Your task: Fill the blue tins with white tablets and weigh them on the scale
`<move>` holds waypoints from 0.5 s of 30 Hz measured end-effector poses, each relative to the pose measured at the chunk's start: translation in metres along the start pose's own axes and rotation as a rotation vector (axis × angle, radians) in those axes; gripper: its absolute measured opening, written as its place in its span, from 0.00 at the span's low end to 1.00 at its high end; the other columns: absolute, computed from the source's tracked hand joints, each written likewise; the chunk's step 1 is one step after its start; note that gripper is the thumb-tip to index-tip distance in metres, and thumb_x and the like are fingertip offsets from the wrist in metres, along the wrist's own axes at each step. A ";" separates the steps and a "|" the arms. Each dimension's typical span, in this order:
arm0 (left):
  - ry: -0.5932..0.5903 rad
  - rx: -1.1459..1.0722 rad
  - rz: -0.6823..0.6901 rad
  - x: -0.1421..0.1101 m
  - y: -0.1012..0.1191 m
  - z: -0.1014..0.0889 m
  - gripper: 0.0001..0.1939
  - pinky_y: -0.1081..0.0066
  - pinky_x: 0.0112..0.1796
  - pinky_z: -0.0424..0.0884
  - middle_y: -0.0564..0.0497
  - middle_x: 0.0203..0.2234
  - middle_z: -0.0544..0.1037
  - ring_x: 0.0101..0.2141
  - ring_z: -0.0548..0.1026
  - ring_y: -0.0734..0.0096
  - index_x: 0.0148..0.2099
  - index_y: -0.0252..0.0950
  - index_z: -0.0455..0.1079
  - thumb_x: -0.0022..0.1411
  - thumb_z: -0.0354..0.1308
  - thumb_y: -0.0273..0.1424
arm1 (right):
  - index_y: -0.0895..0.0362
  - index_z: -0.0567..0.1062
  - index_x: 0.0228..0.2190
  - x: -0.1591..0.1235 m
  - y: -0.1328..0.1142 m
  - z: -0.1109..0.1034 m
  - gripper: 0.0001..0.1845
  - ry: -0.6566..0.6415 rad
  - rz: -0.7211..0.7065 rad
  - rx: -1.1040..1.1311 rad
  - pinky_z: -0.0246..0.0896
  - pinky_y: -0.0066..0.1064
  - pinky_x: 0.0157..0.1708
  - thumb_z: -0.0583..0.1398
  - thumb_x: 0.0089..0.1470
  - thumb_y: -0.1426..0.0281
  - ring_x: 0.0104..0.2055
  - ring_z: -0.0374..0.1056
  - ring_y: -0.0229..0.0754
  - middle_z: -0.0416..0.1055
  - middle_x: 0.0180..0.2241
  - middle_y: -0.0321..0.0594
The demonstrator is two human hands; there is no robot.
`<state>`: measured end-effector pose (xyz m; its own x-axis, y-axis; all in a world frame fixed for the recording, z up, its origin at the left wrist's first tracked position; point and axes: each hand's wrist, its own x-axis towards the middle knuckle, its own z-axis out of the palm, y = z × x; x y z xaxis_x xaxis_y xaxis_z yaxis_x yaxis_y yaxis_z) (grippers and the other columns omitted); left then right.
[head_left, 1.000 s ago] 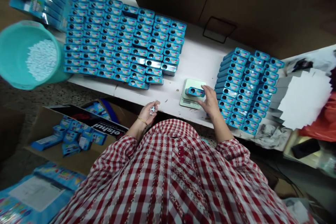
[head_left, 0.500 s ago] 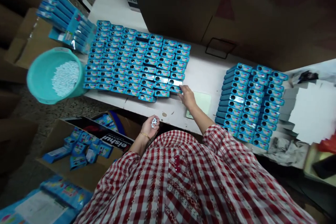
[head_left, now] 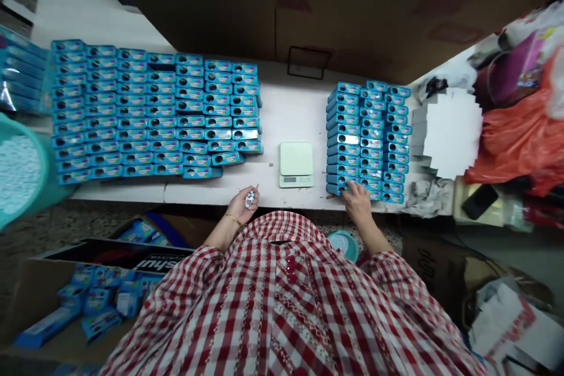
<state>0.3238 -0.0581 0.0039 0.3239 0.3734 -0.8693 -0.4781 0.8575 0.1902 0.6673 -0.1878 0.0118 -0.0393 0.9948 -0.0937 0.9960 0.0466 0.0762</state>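
My left hand (head_left: 244, 201) is cupped at the table's front edge, closed on several small white pellets. My right hand (head_left: 358, 198) reaches to the near corner of the right block of blue boxes (head_left: 368, 138), fingertips touching the front row box (head_left: 337, 189). A small white scale (head_left: 296, 163) sits bare between my hands. Left of the scale lies a large block of blue boxes with round holes (head_left: 154, 114).
A teal tub of white pellets (head_left: 20, 170) is at far left. A carton with loose blue boxes (head_left: 88, 299) stands on the floor at lower left. White cards (head_left: 449, 129), a grey cloth (head_left: 425, 194) and orange bags (head_left: 520, 135) lie right. A brown cardboard wall (head_left: 308, 6) backs the table.
My right hand took a blue box off the scale, carried it to the left block, then swung to the right block. The scale now stands bare. My left hand stayed put.
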 end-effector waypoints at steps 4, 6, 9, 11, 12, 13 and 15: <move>-0.001 0.023 -0.003 -0.001 -0.009 0.010 0.08 0.85 0.11 0.50 0.53 0.16 0.65 0.13 0.59 0.85 0.27 0.30 0.65 0.58 0.49 0.26 | 0.54 0.74 0.30 0.005 -0.009 -0.015 0.08 0.125 -0.061 0.015 0.48 0.40 0.48 0.54 0.53 0.73 0.51 0.55 0.47 0.65 0.48 0.43; 0.005 0.014 -0.004 -0.001 -0.013 0.010 0.09 0.85 0.11 0.49 0.54 0.15 0.65 0.13 0.59 0.85 0.27 0.30 0.65 0.58 0.49 0.26 | 0.54 0.74 0.32 0.018 -0.021 -0.033 0.09 0.161 -0.109 0.051 0.47 0.39 0.49 0.53 0.54 0.72 0.51 0.55 0.46 0.64 0.49 0.43; 0.018 -0.010 -0.012 0.000 -0.017 0.011 0.09 0.85 0.11 0.50 0.53 0.16 0.66 0.13 0.60 0.85 0.26 0.30 0.65 0.58 0.50 0.25 | 0.54 0.73 0.36 0.057 -0.046 -0.051 0.10 0.134 -0.208 0.087 0.48 0.38 0.48 0.53 0.55 0.73 0.46 0.56 0.45 0.65 0.48 0.44; 0.017 -0.026 -0.016 0.001 -0.019 0.013 0.10 0.85 0.12 0.53 0.51 0.17 0.68 0.15 0.63 0.84 0.27 0.29 0.66 0.59 0.49 0.25 | 0.55 0.73 0.36 0.090 -0.065 -0.053 0.11 0.089 -0.271 0.103 0.49 0.39 0.46 0.51 0.56 0.74 0.43 0.57 0.45 0.65 0.47 0.45; 0.018 -0.032 -0.012 0.001 -0.020 0.014 0.10 0.85 0.12 0.55 0.50 0.17 0.69 0.15 0.65 0.83 0.27 0.28 0.66 0.60 0.48 0.25 | 0.55 0.73 0.36 0.105 -0.073 -0.051 0.12 0.064 -0.293 0.113 0.50 0.39 0.44 0.51 0.56 0.74 0.43 0.58 0.45 0.65 0.47 0.45; 0.022 -0.037 -0.003 0.001 -0.020 0.015 0.11 0.84 0.13 0.59 0.49 0.18 0.70 0.16 0.66 0.82 0.28 0.28 0.67 0.60 0.48 0.24 | 0.55 0.73 0.36 0.119 -0.081 -0.048 0.12 0.038 -0.310 0.124 0.51 0.39 0.43 0.50 0.56 0.74 0.42 0.58 0.46 0.66 0.47 0.46; 0.039 -0.051 0.021 -0.002 -0.020 0.016 0.11 0.82 0.18 0.66 0.47 0.20 0.72 0.19 0.70 0.79 0.29 0.27 0.68 0.60 0.47 0.24 | 0.56 0.73 0.37 0.136 -0.088 -0.041 0.12 0.008 -0.333 0.160 0.52 0.39 0.43 0.51 0.56 0.73 0.44 0.59 0.46 0.66 0.47 0.47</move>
<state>0.3465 -0.0704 0.0088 0.2815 0.3764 -0.8827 -0.5263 0.8297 0.1860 0.5708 -0.0526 0.0331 -0.3639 0.9281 -0.0793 0.9282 0.3542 -0.1137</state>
